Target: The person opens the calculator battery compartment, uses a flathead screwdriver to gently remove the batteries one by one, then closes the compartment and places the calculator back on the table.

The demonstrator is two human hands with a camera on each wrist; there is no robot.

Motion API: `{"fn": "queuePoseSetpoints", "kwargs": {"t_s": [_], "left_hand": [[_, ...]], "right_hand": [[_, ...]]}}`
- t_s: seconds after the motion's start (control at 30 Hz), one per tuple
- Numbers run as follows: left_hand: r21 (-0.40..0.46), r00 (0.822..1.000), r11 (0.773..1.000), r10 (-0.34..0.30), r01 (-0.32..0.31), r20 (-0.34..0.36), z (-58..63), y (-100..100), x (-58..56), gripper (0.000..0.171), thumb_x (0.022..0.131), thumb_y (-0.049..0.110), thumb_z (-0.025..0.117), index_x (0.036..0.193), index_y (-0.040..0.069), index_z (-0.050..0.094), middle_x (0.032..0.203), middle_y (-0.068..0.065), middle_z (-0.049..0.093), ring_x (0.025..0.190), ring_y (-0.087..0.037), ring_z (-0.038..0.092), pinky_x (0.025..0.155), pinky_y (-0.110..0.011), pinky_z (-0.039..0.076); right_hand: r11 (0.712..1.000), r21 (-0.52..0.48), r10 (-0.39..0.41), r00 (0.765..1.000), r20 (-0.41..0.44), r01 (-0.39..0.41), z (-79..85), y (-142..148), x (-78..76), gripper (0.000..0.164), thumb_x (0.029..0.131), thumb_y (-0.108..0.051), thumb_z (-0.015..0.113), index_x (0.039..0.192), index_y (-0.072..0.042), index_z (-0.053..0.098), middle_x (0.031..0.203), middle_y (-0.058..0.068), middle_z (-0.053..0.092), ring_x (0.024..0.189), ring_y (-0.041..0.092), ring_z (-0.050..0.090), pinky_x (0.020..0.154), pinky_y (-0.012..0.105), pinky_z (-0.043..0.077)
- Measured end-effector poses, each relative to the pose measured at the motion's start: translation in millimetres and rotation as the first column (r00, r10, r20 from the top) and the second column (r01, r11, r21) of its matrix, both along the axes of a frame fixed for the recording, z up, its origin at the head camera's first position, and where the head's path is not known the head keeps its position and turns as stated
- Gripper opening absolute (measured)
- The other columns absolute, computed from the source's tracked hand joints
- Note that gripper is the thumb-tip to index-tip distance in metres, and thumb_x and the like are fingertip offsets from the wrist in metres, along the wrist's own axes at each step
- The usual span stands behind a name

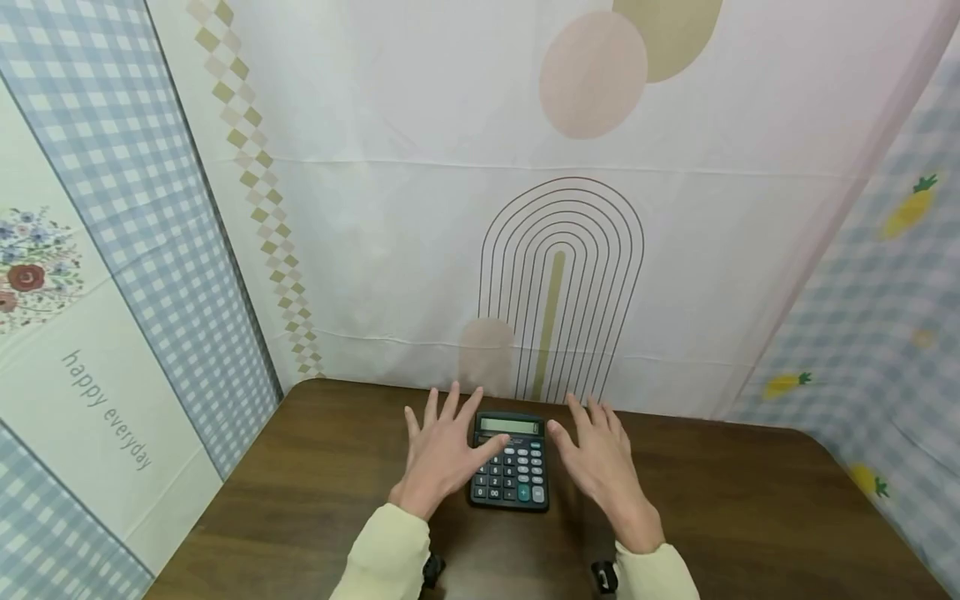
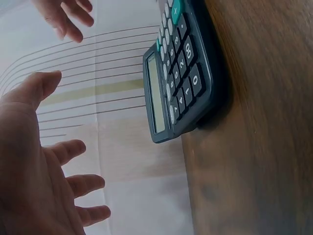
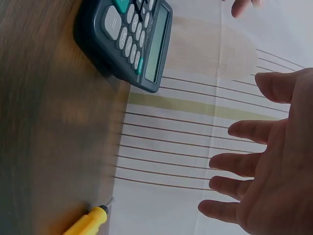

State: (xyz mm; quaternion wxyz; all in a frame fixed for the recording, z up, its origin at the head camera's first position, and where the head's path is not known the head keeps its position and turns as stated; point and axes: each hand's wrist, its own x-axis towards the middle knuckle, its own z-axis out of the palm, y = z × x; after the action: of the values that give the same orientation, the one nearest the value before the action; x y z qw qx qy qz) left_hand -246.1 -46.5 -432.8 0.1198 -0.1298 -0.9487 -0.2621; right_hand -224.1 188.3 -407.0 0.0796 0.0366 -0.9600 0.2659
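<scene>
A dark calculator (image 1: 510, 498) with grey, black and green keys lies on the brown wooden table, its display toward the back. My left hand (image 1: 444, 454) hovers at its left side, fingers spread, the thumb overlapping the upper keys in the head view. In the left wrist view a gap shows between that hand (image 2: 36, 161) and the calculator (image 2: 205, 105). On the other side my right hand (image 1: 600, 457) is held up with fingers extended, holding nothing. The right wrist view shows its fingers (image 3: 234, 164) apart from the calculator (image 3: 98, 51).
A yellow-handled tool (image 3: 87, 224) with a black collar and thin metal tip, like a screwdriver, lies on the table in the right wrist view; the head view hides it. A printed white cloth (image 1: 390, 250) hangs behind the table (image 1: 300, 467), with checked cloths at both sides.
</scene>
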Motion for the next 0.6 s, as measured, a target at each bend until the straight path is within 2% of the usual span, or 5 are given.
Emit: {"fn": "queuePoseSetpoints", "kwargs": {"t_s": [0.17,0.3,0.47,0.6], "left_hand": [[0.065,1.0,0.998,-0.005,0.003,0.023,-4.4,0.4,0.8,0.089,0.095,0.07,0.064,0.164,0.019,0.044,0.169,-0.02,0.032,0.155,-0.052,0.022,0.118,-0.079,0.006],[0.158,0.997,0.987,-0.02,0.007,0.077,-6.8,0.8,3.3,0.09,0.095,0.067,0.065,0.164,0.014,0.044,0.168,-0.022,0.034,0.154,-0.052,0.025,0.12,-0.076,0.01],[0.296,0.985,0.955,-0.057,0.005,0.166,-8.5,1.0,6.1,0.089,0.096,0.064,0.066,0.162,0.009,0.045,0.167,-0.023,0.035,0.153,-0.051,0.029,0.122,-0.07,0.019],[0.379,0.971,0.925,-0.078,-0.014,0.225,-9.5,1.4,7.8,0.087,0.097,0.063,0.067,0.163,0.01,0.044,0.168,-0.021,0.035,0.153,-0.05,0.03,0.118,-0.072,0.027]], "right_hand": [[0.998,-0.055,-0.017,0.999,0.027,0.019,-2.8,-0.7,0.0,0.068,0.112,-0.043,0.05,0.164,-0.001,0.037,0.167,0.035,0.025,0.154,0.056,0.018,0.118,0.075,0.02],[0.993,-0.111,-0.03,0.998,0.052,0.036,-4.4,-1.9,1.0,0.069,0.112,-0.043,0.049,0.164,0.0,0.036,0.166,0.034,0.028,0.152,0.058,0.022,0.115,0.078,0.023],[0.981,-0.184,-0.045,0.997,0.069,0.057,-5.5,-5.3,1.2,0.068,0.112,-0.04,0.049,0.163,0.003,0.035,0.164,0.034,0.032,0.151,0.053,0.031,0.119,0.07,0.026],[0.97,-0.23,-0.058,0.995,0.086,0.076,-7.4,-7.7,0.6,0.065,0.113,-0.036,0.05,0.162,0.005,0.036,0.163,0.034,0.034,0.15,0.052,0.034,0.119,0.068,0.029]]}}
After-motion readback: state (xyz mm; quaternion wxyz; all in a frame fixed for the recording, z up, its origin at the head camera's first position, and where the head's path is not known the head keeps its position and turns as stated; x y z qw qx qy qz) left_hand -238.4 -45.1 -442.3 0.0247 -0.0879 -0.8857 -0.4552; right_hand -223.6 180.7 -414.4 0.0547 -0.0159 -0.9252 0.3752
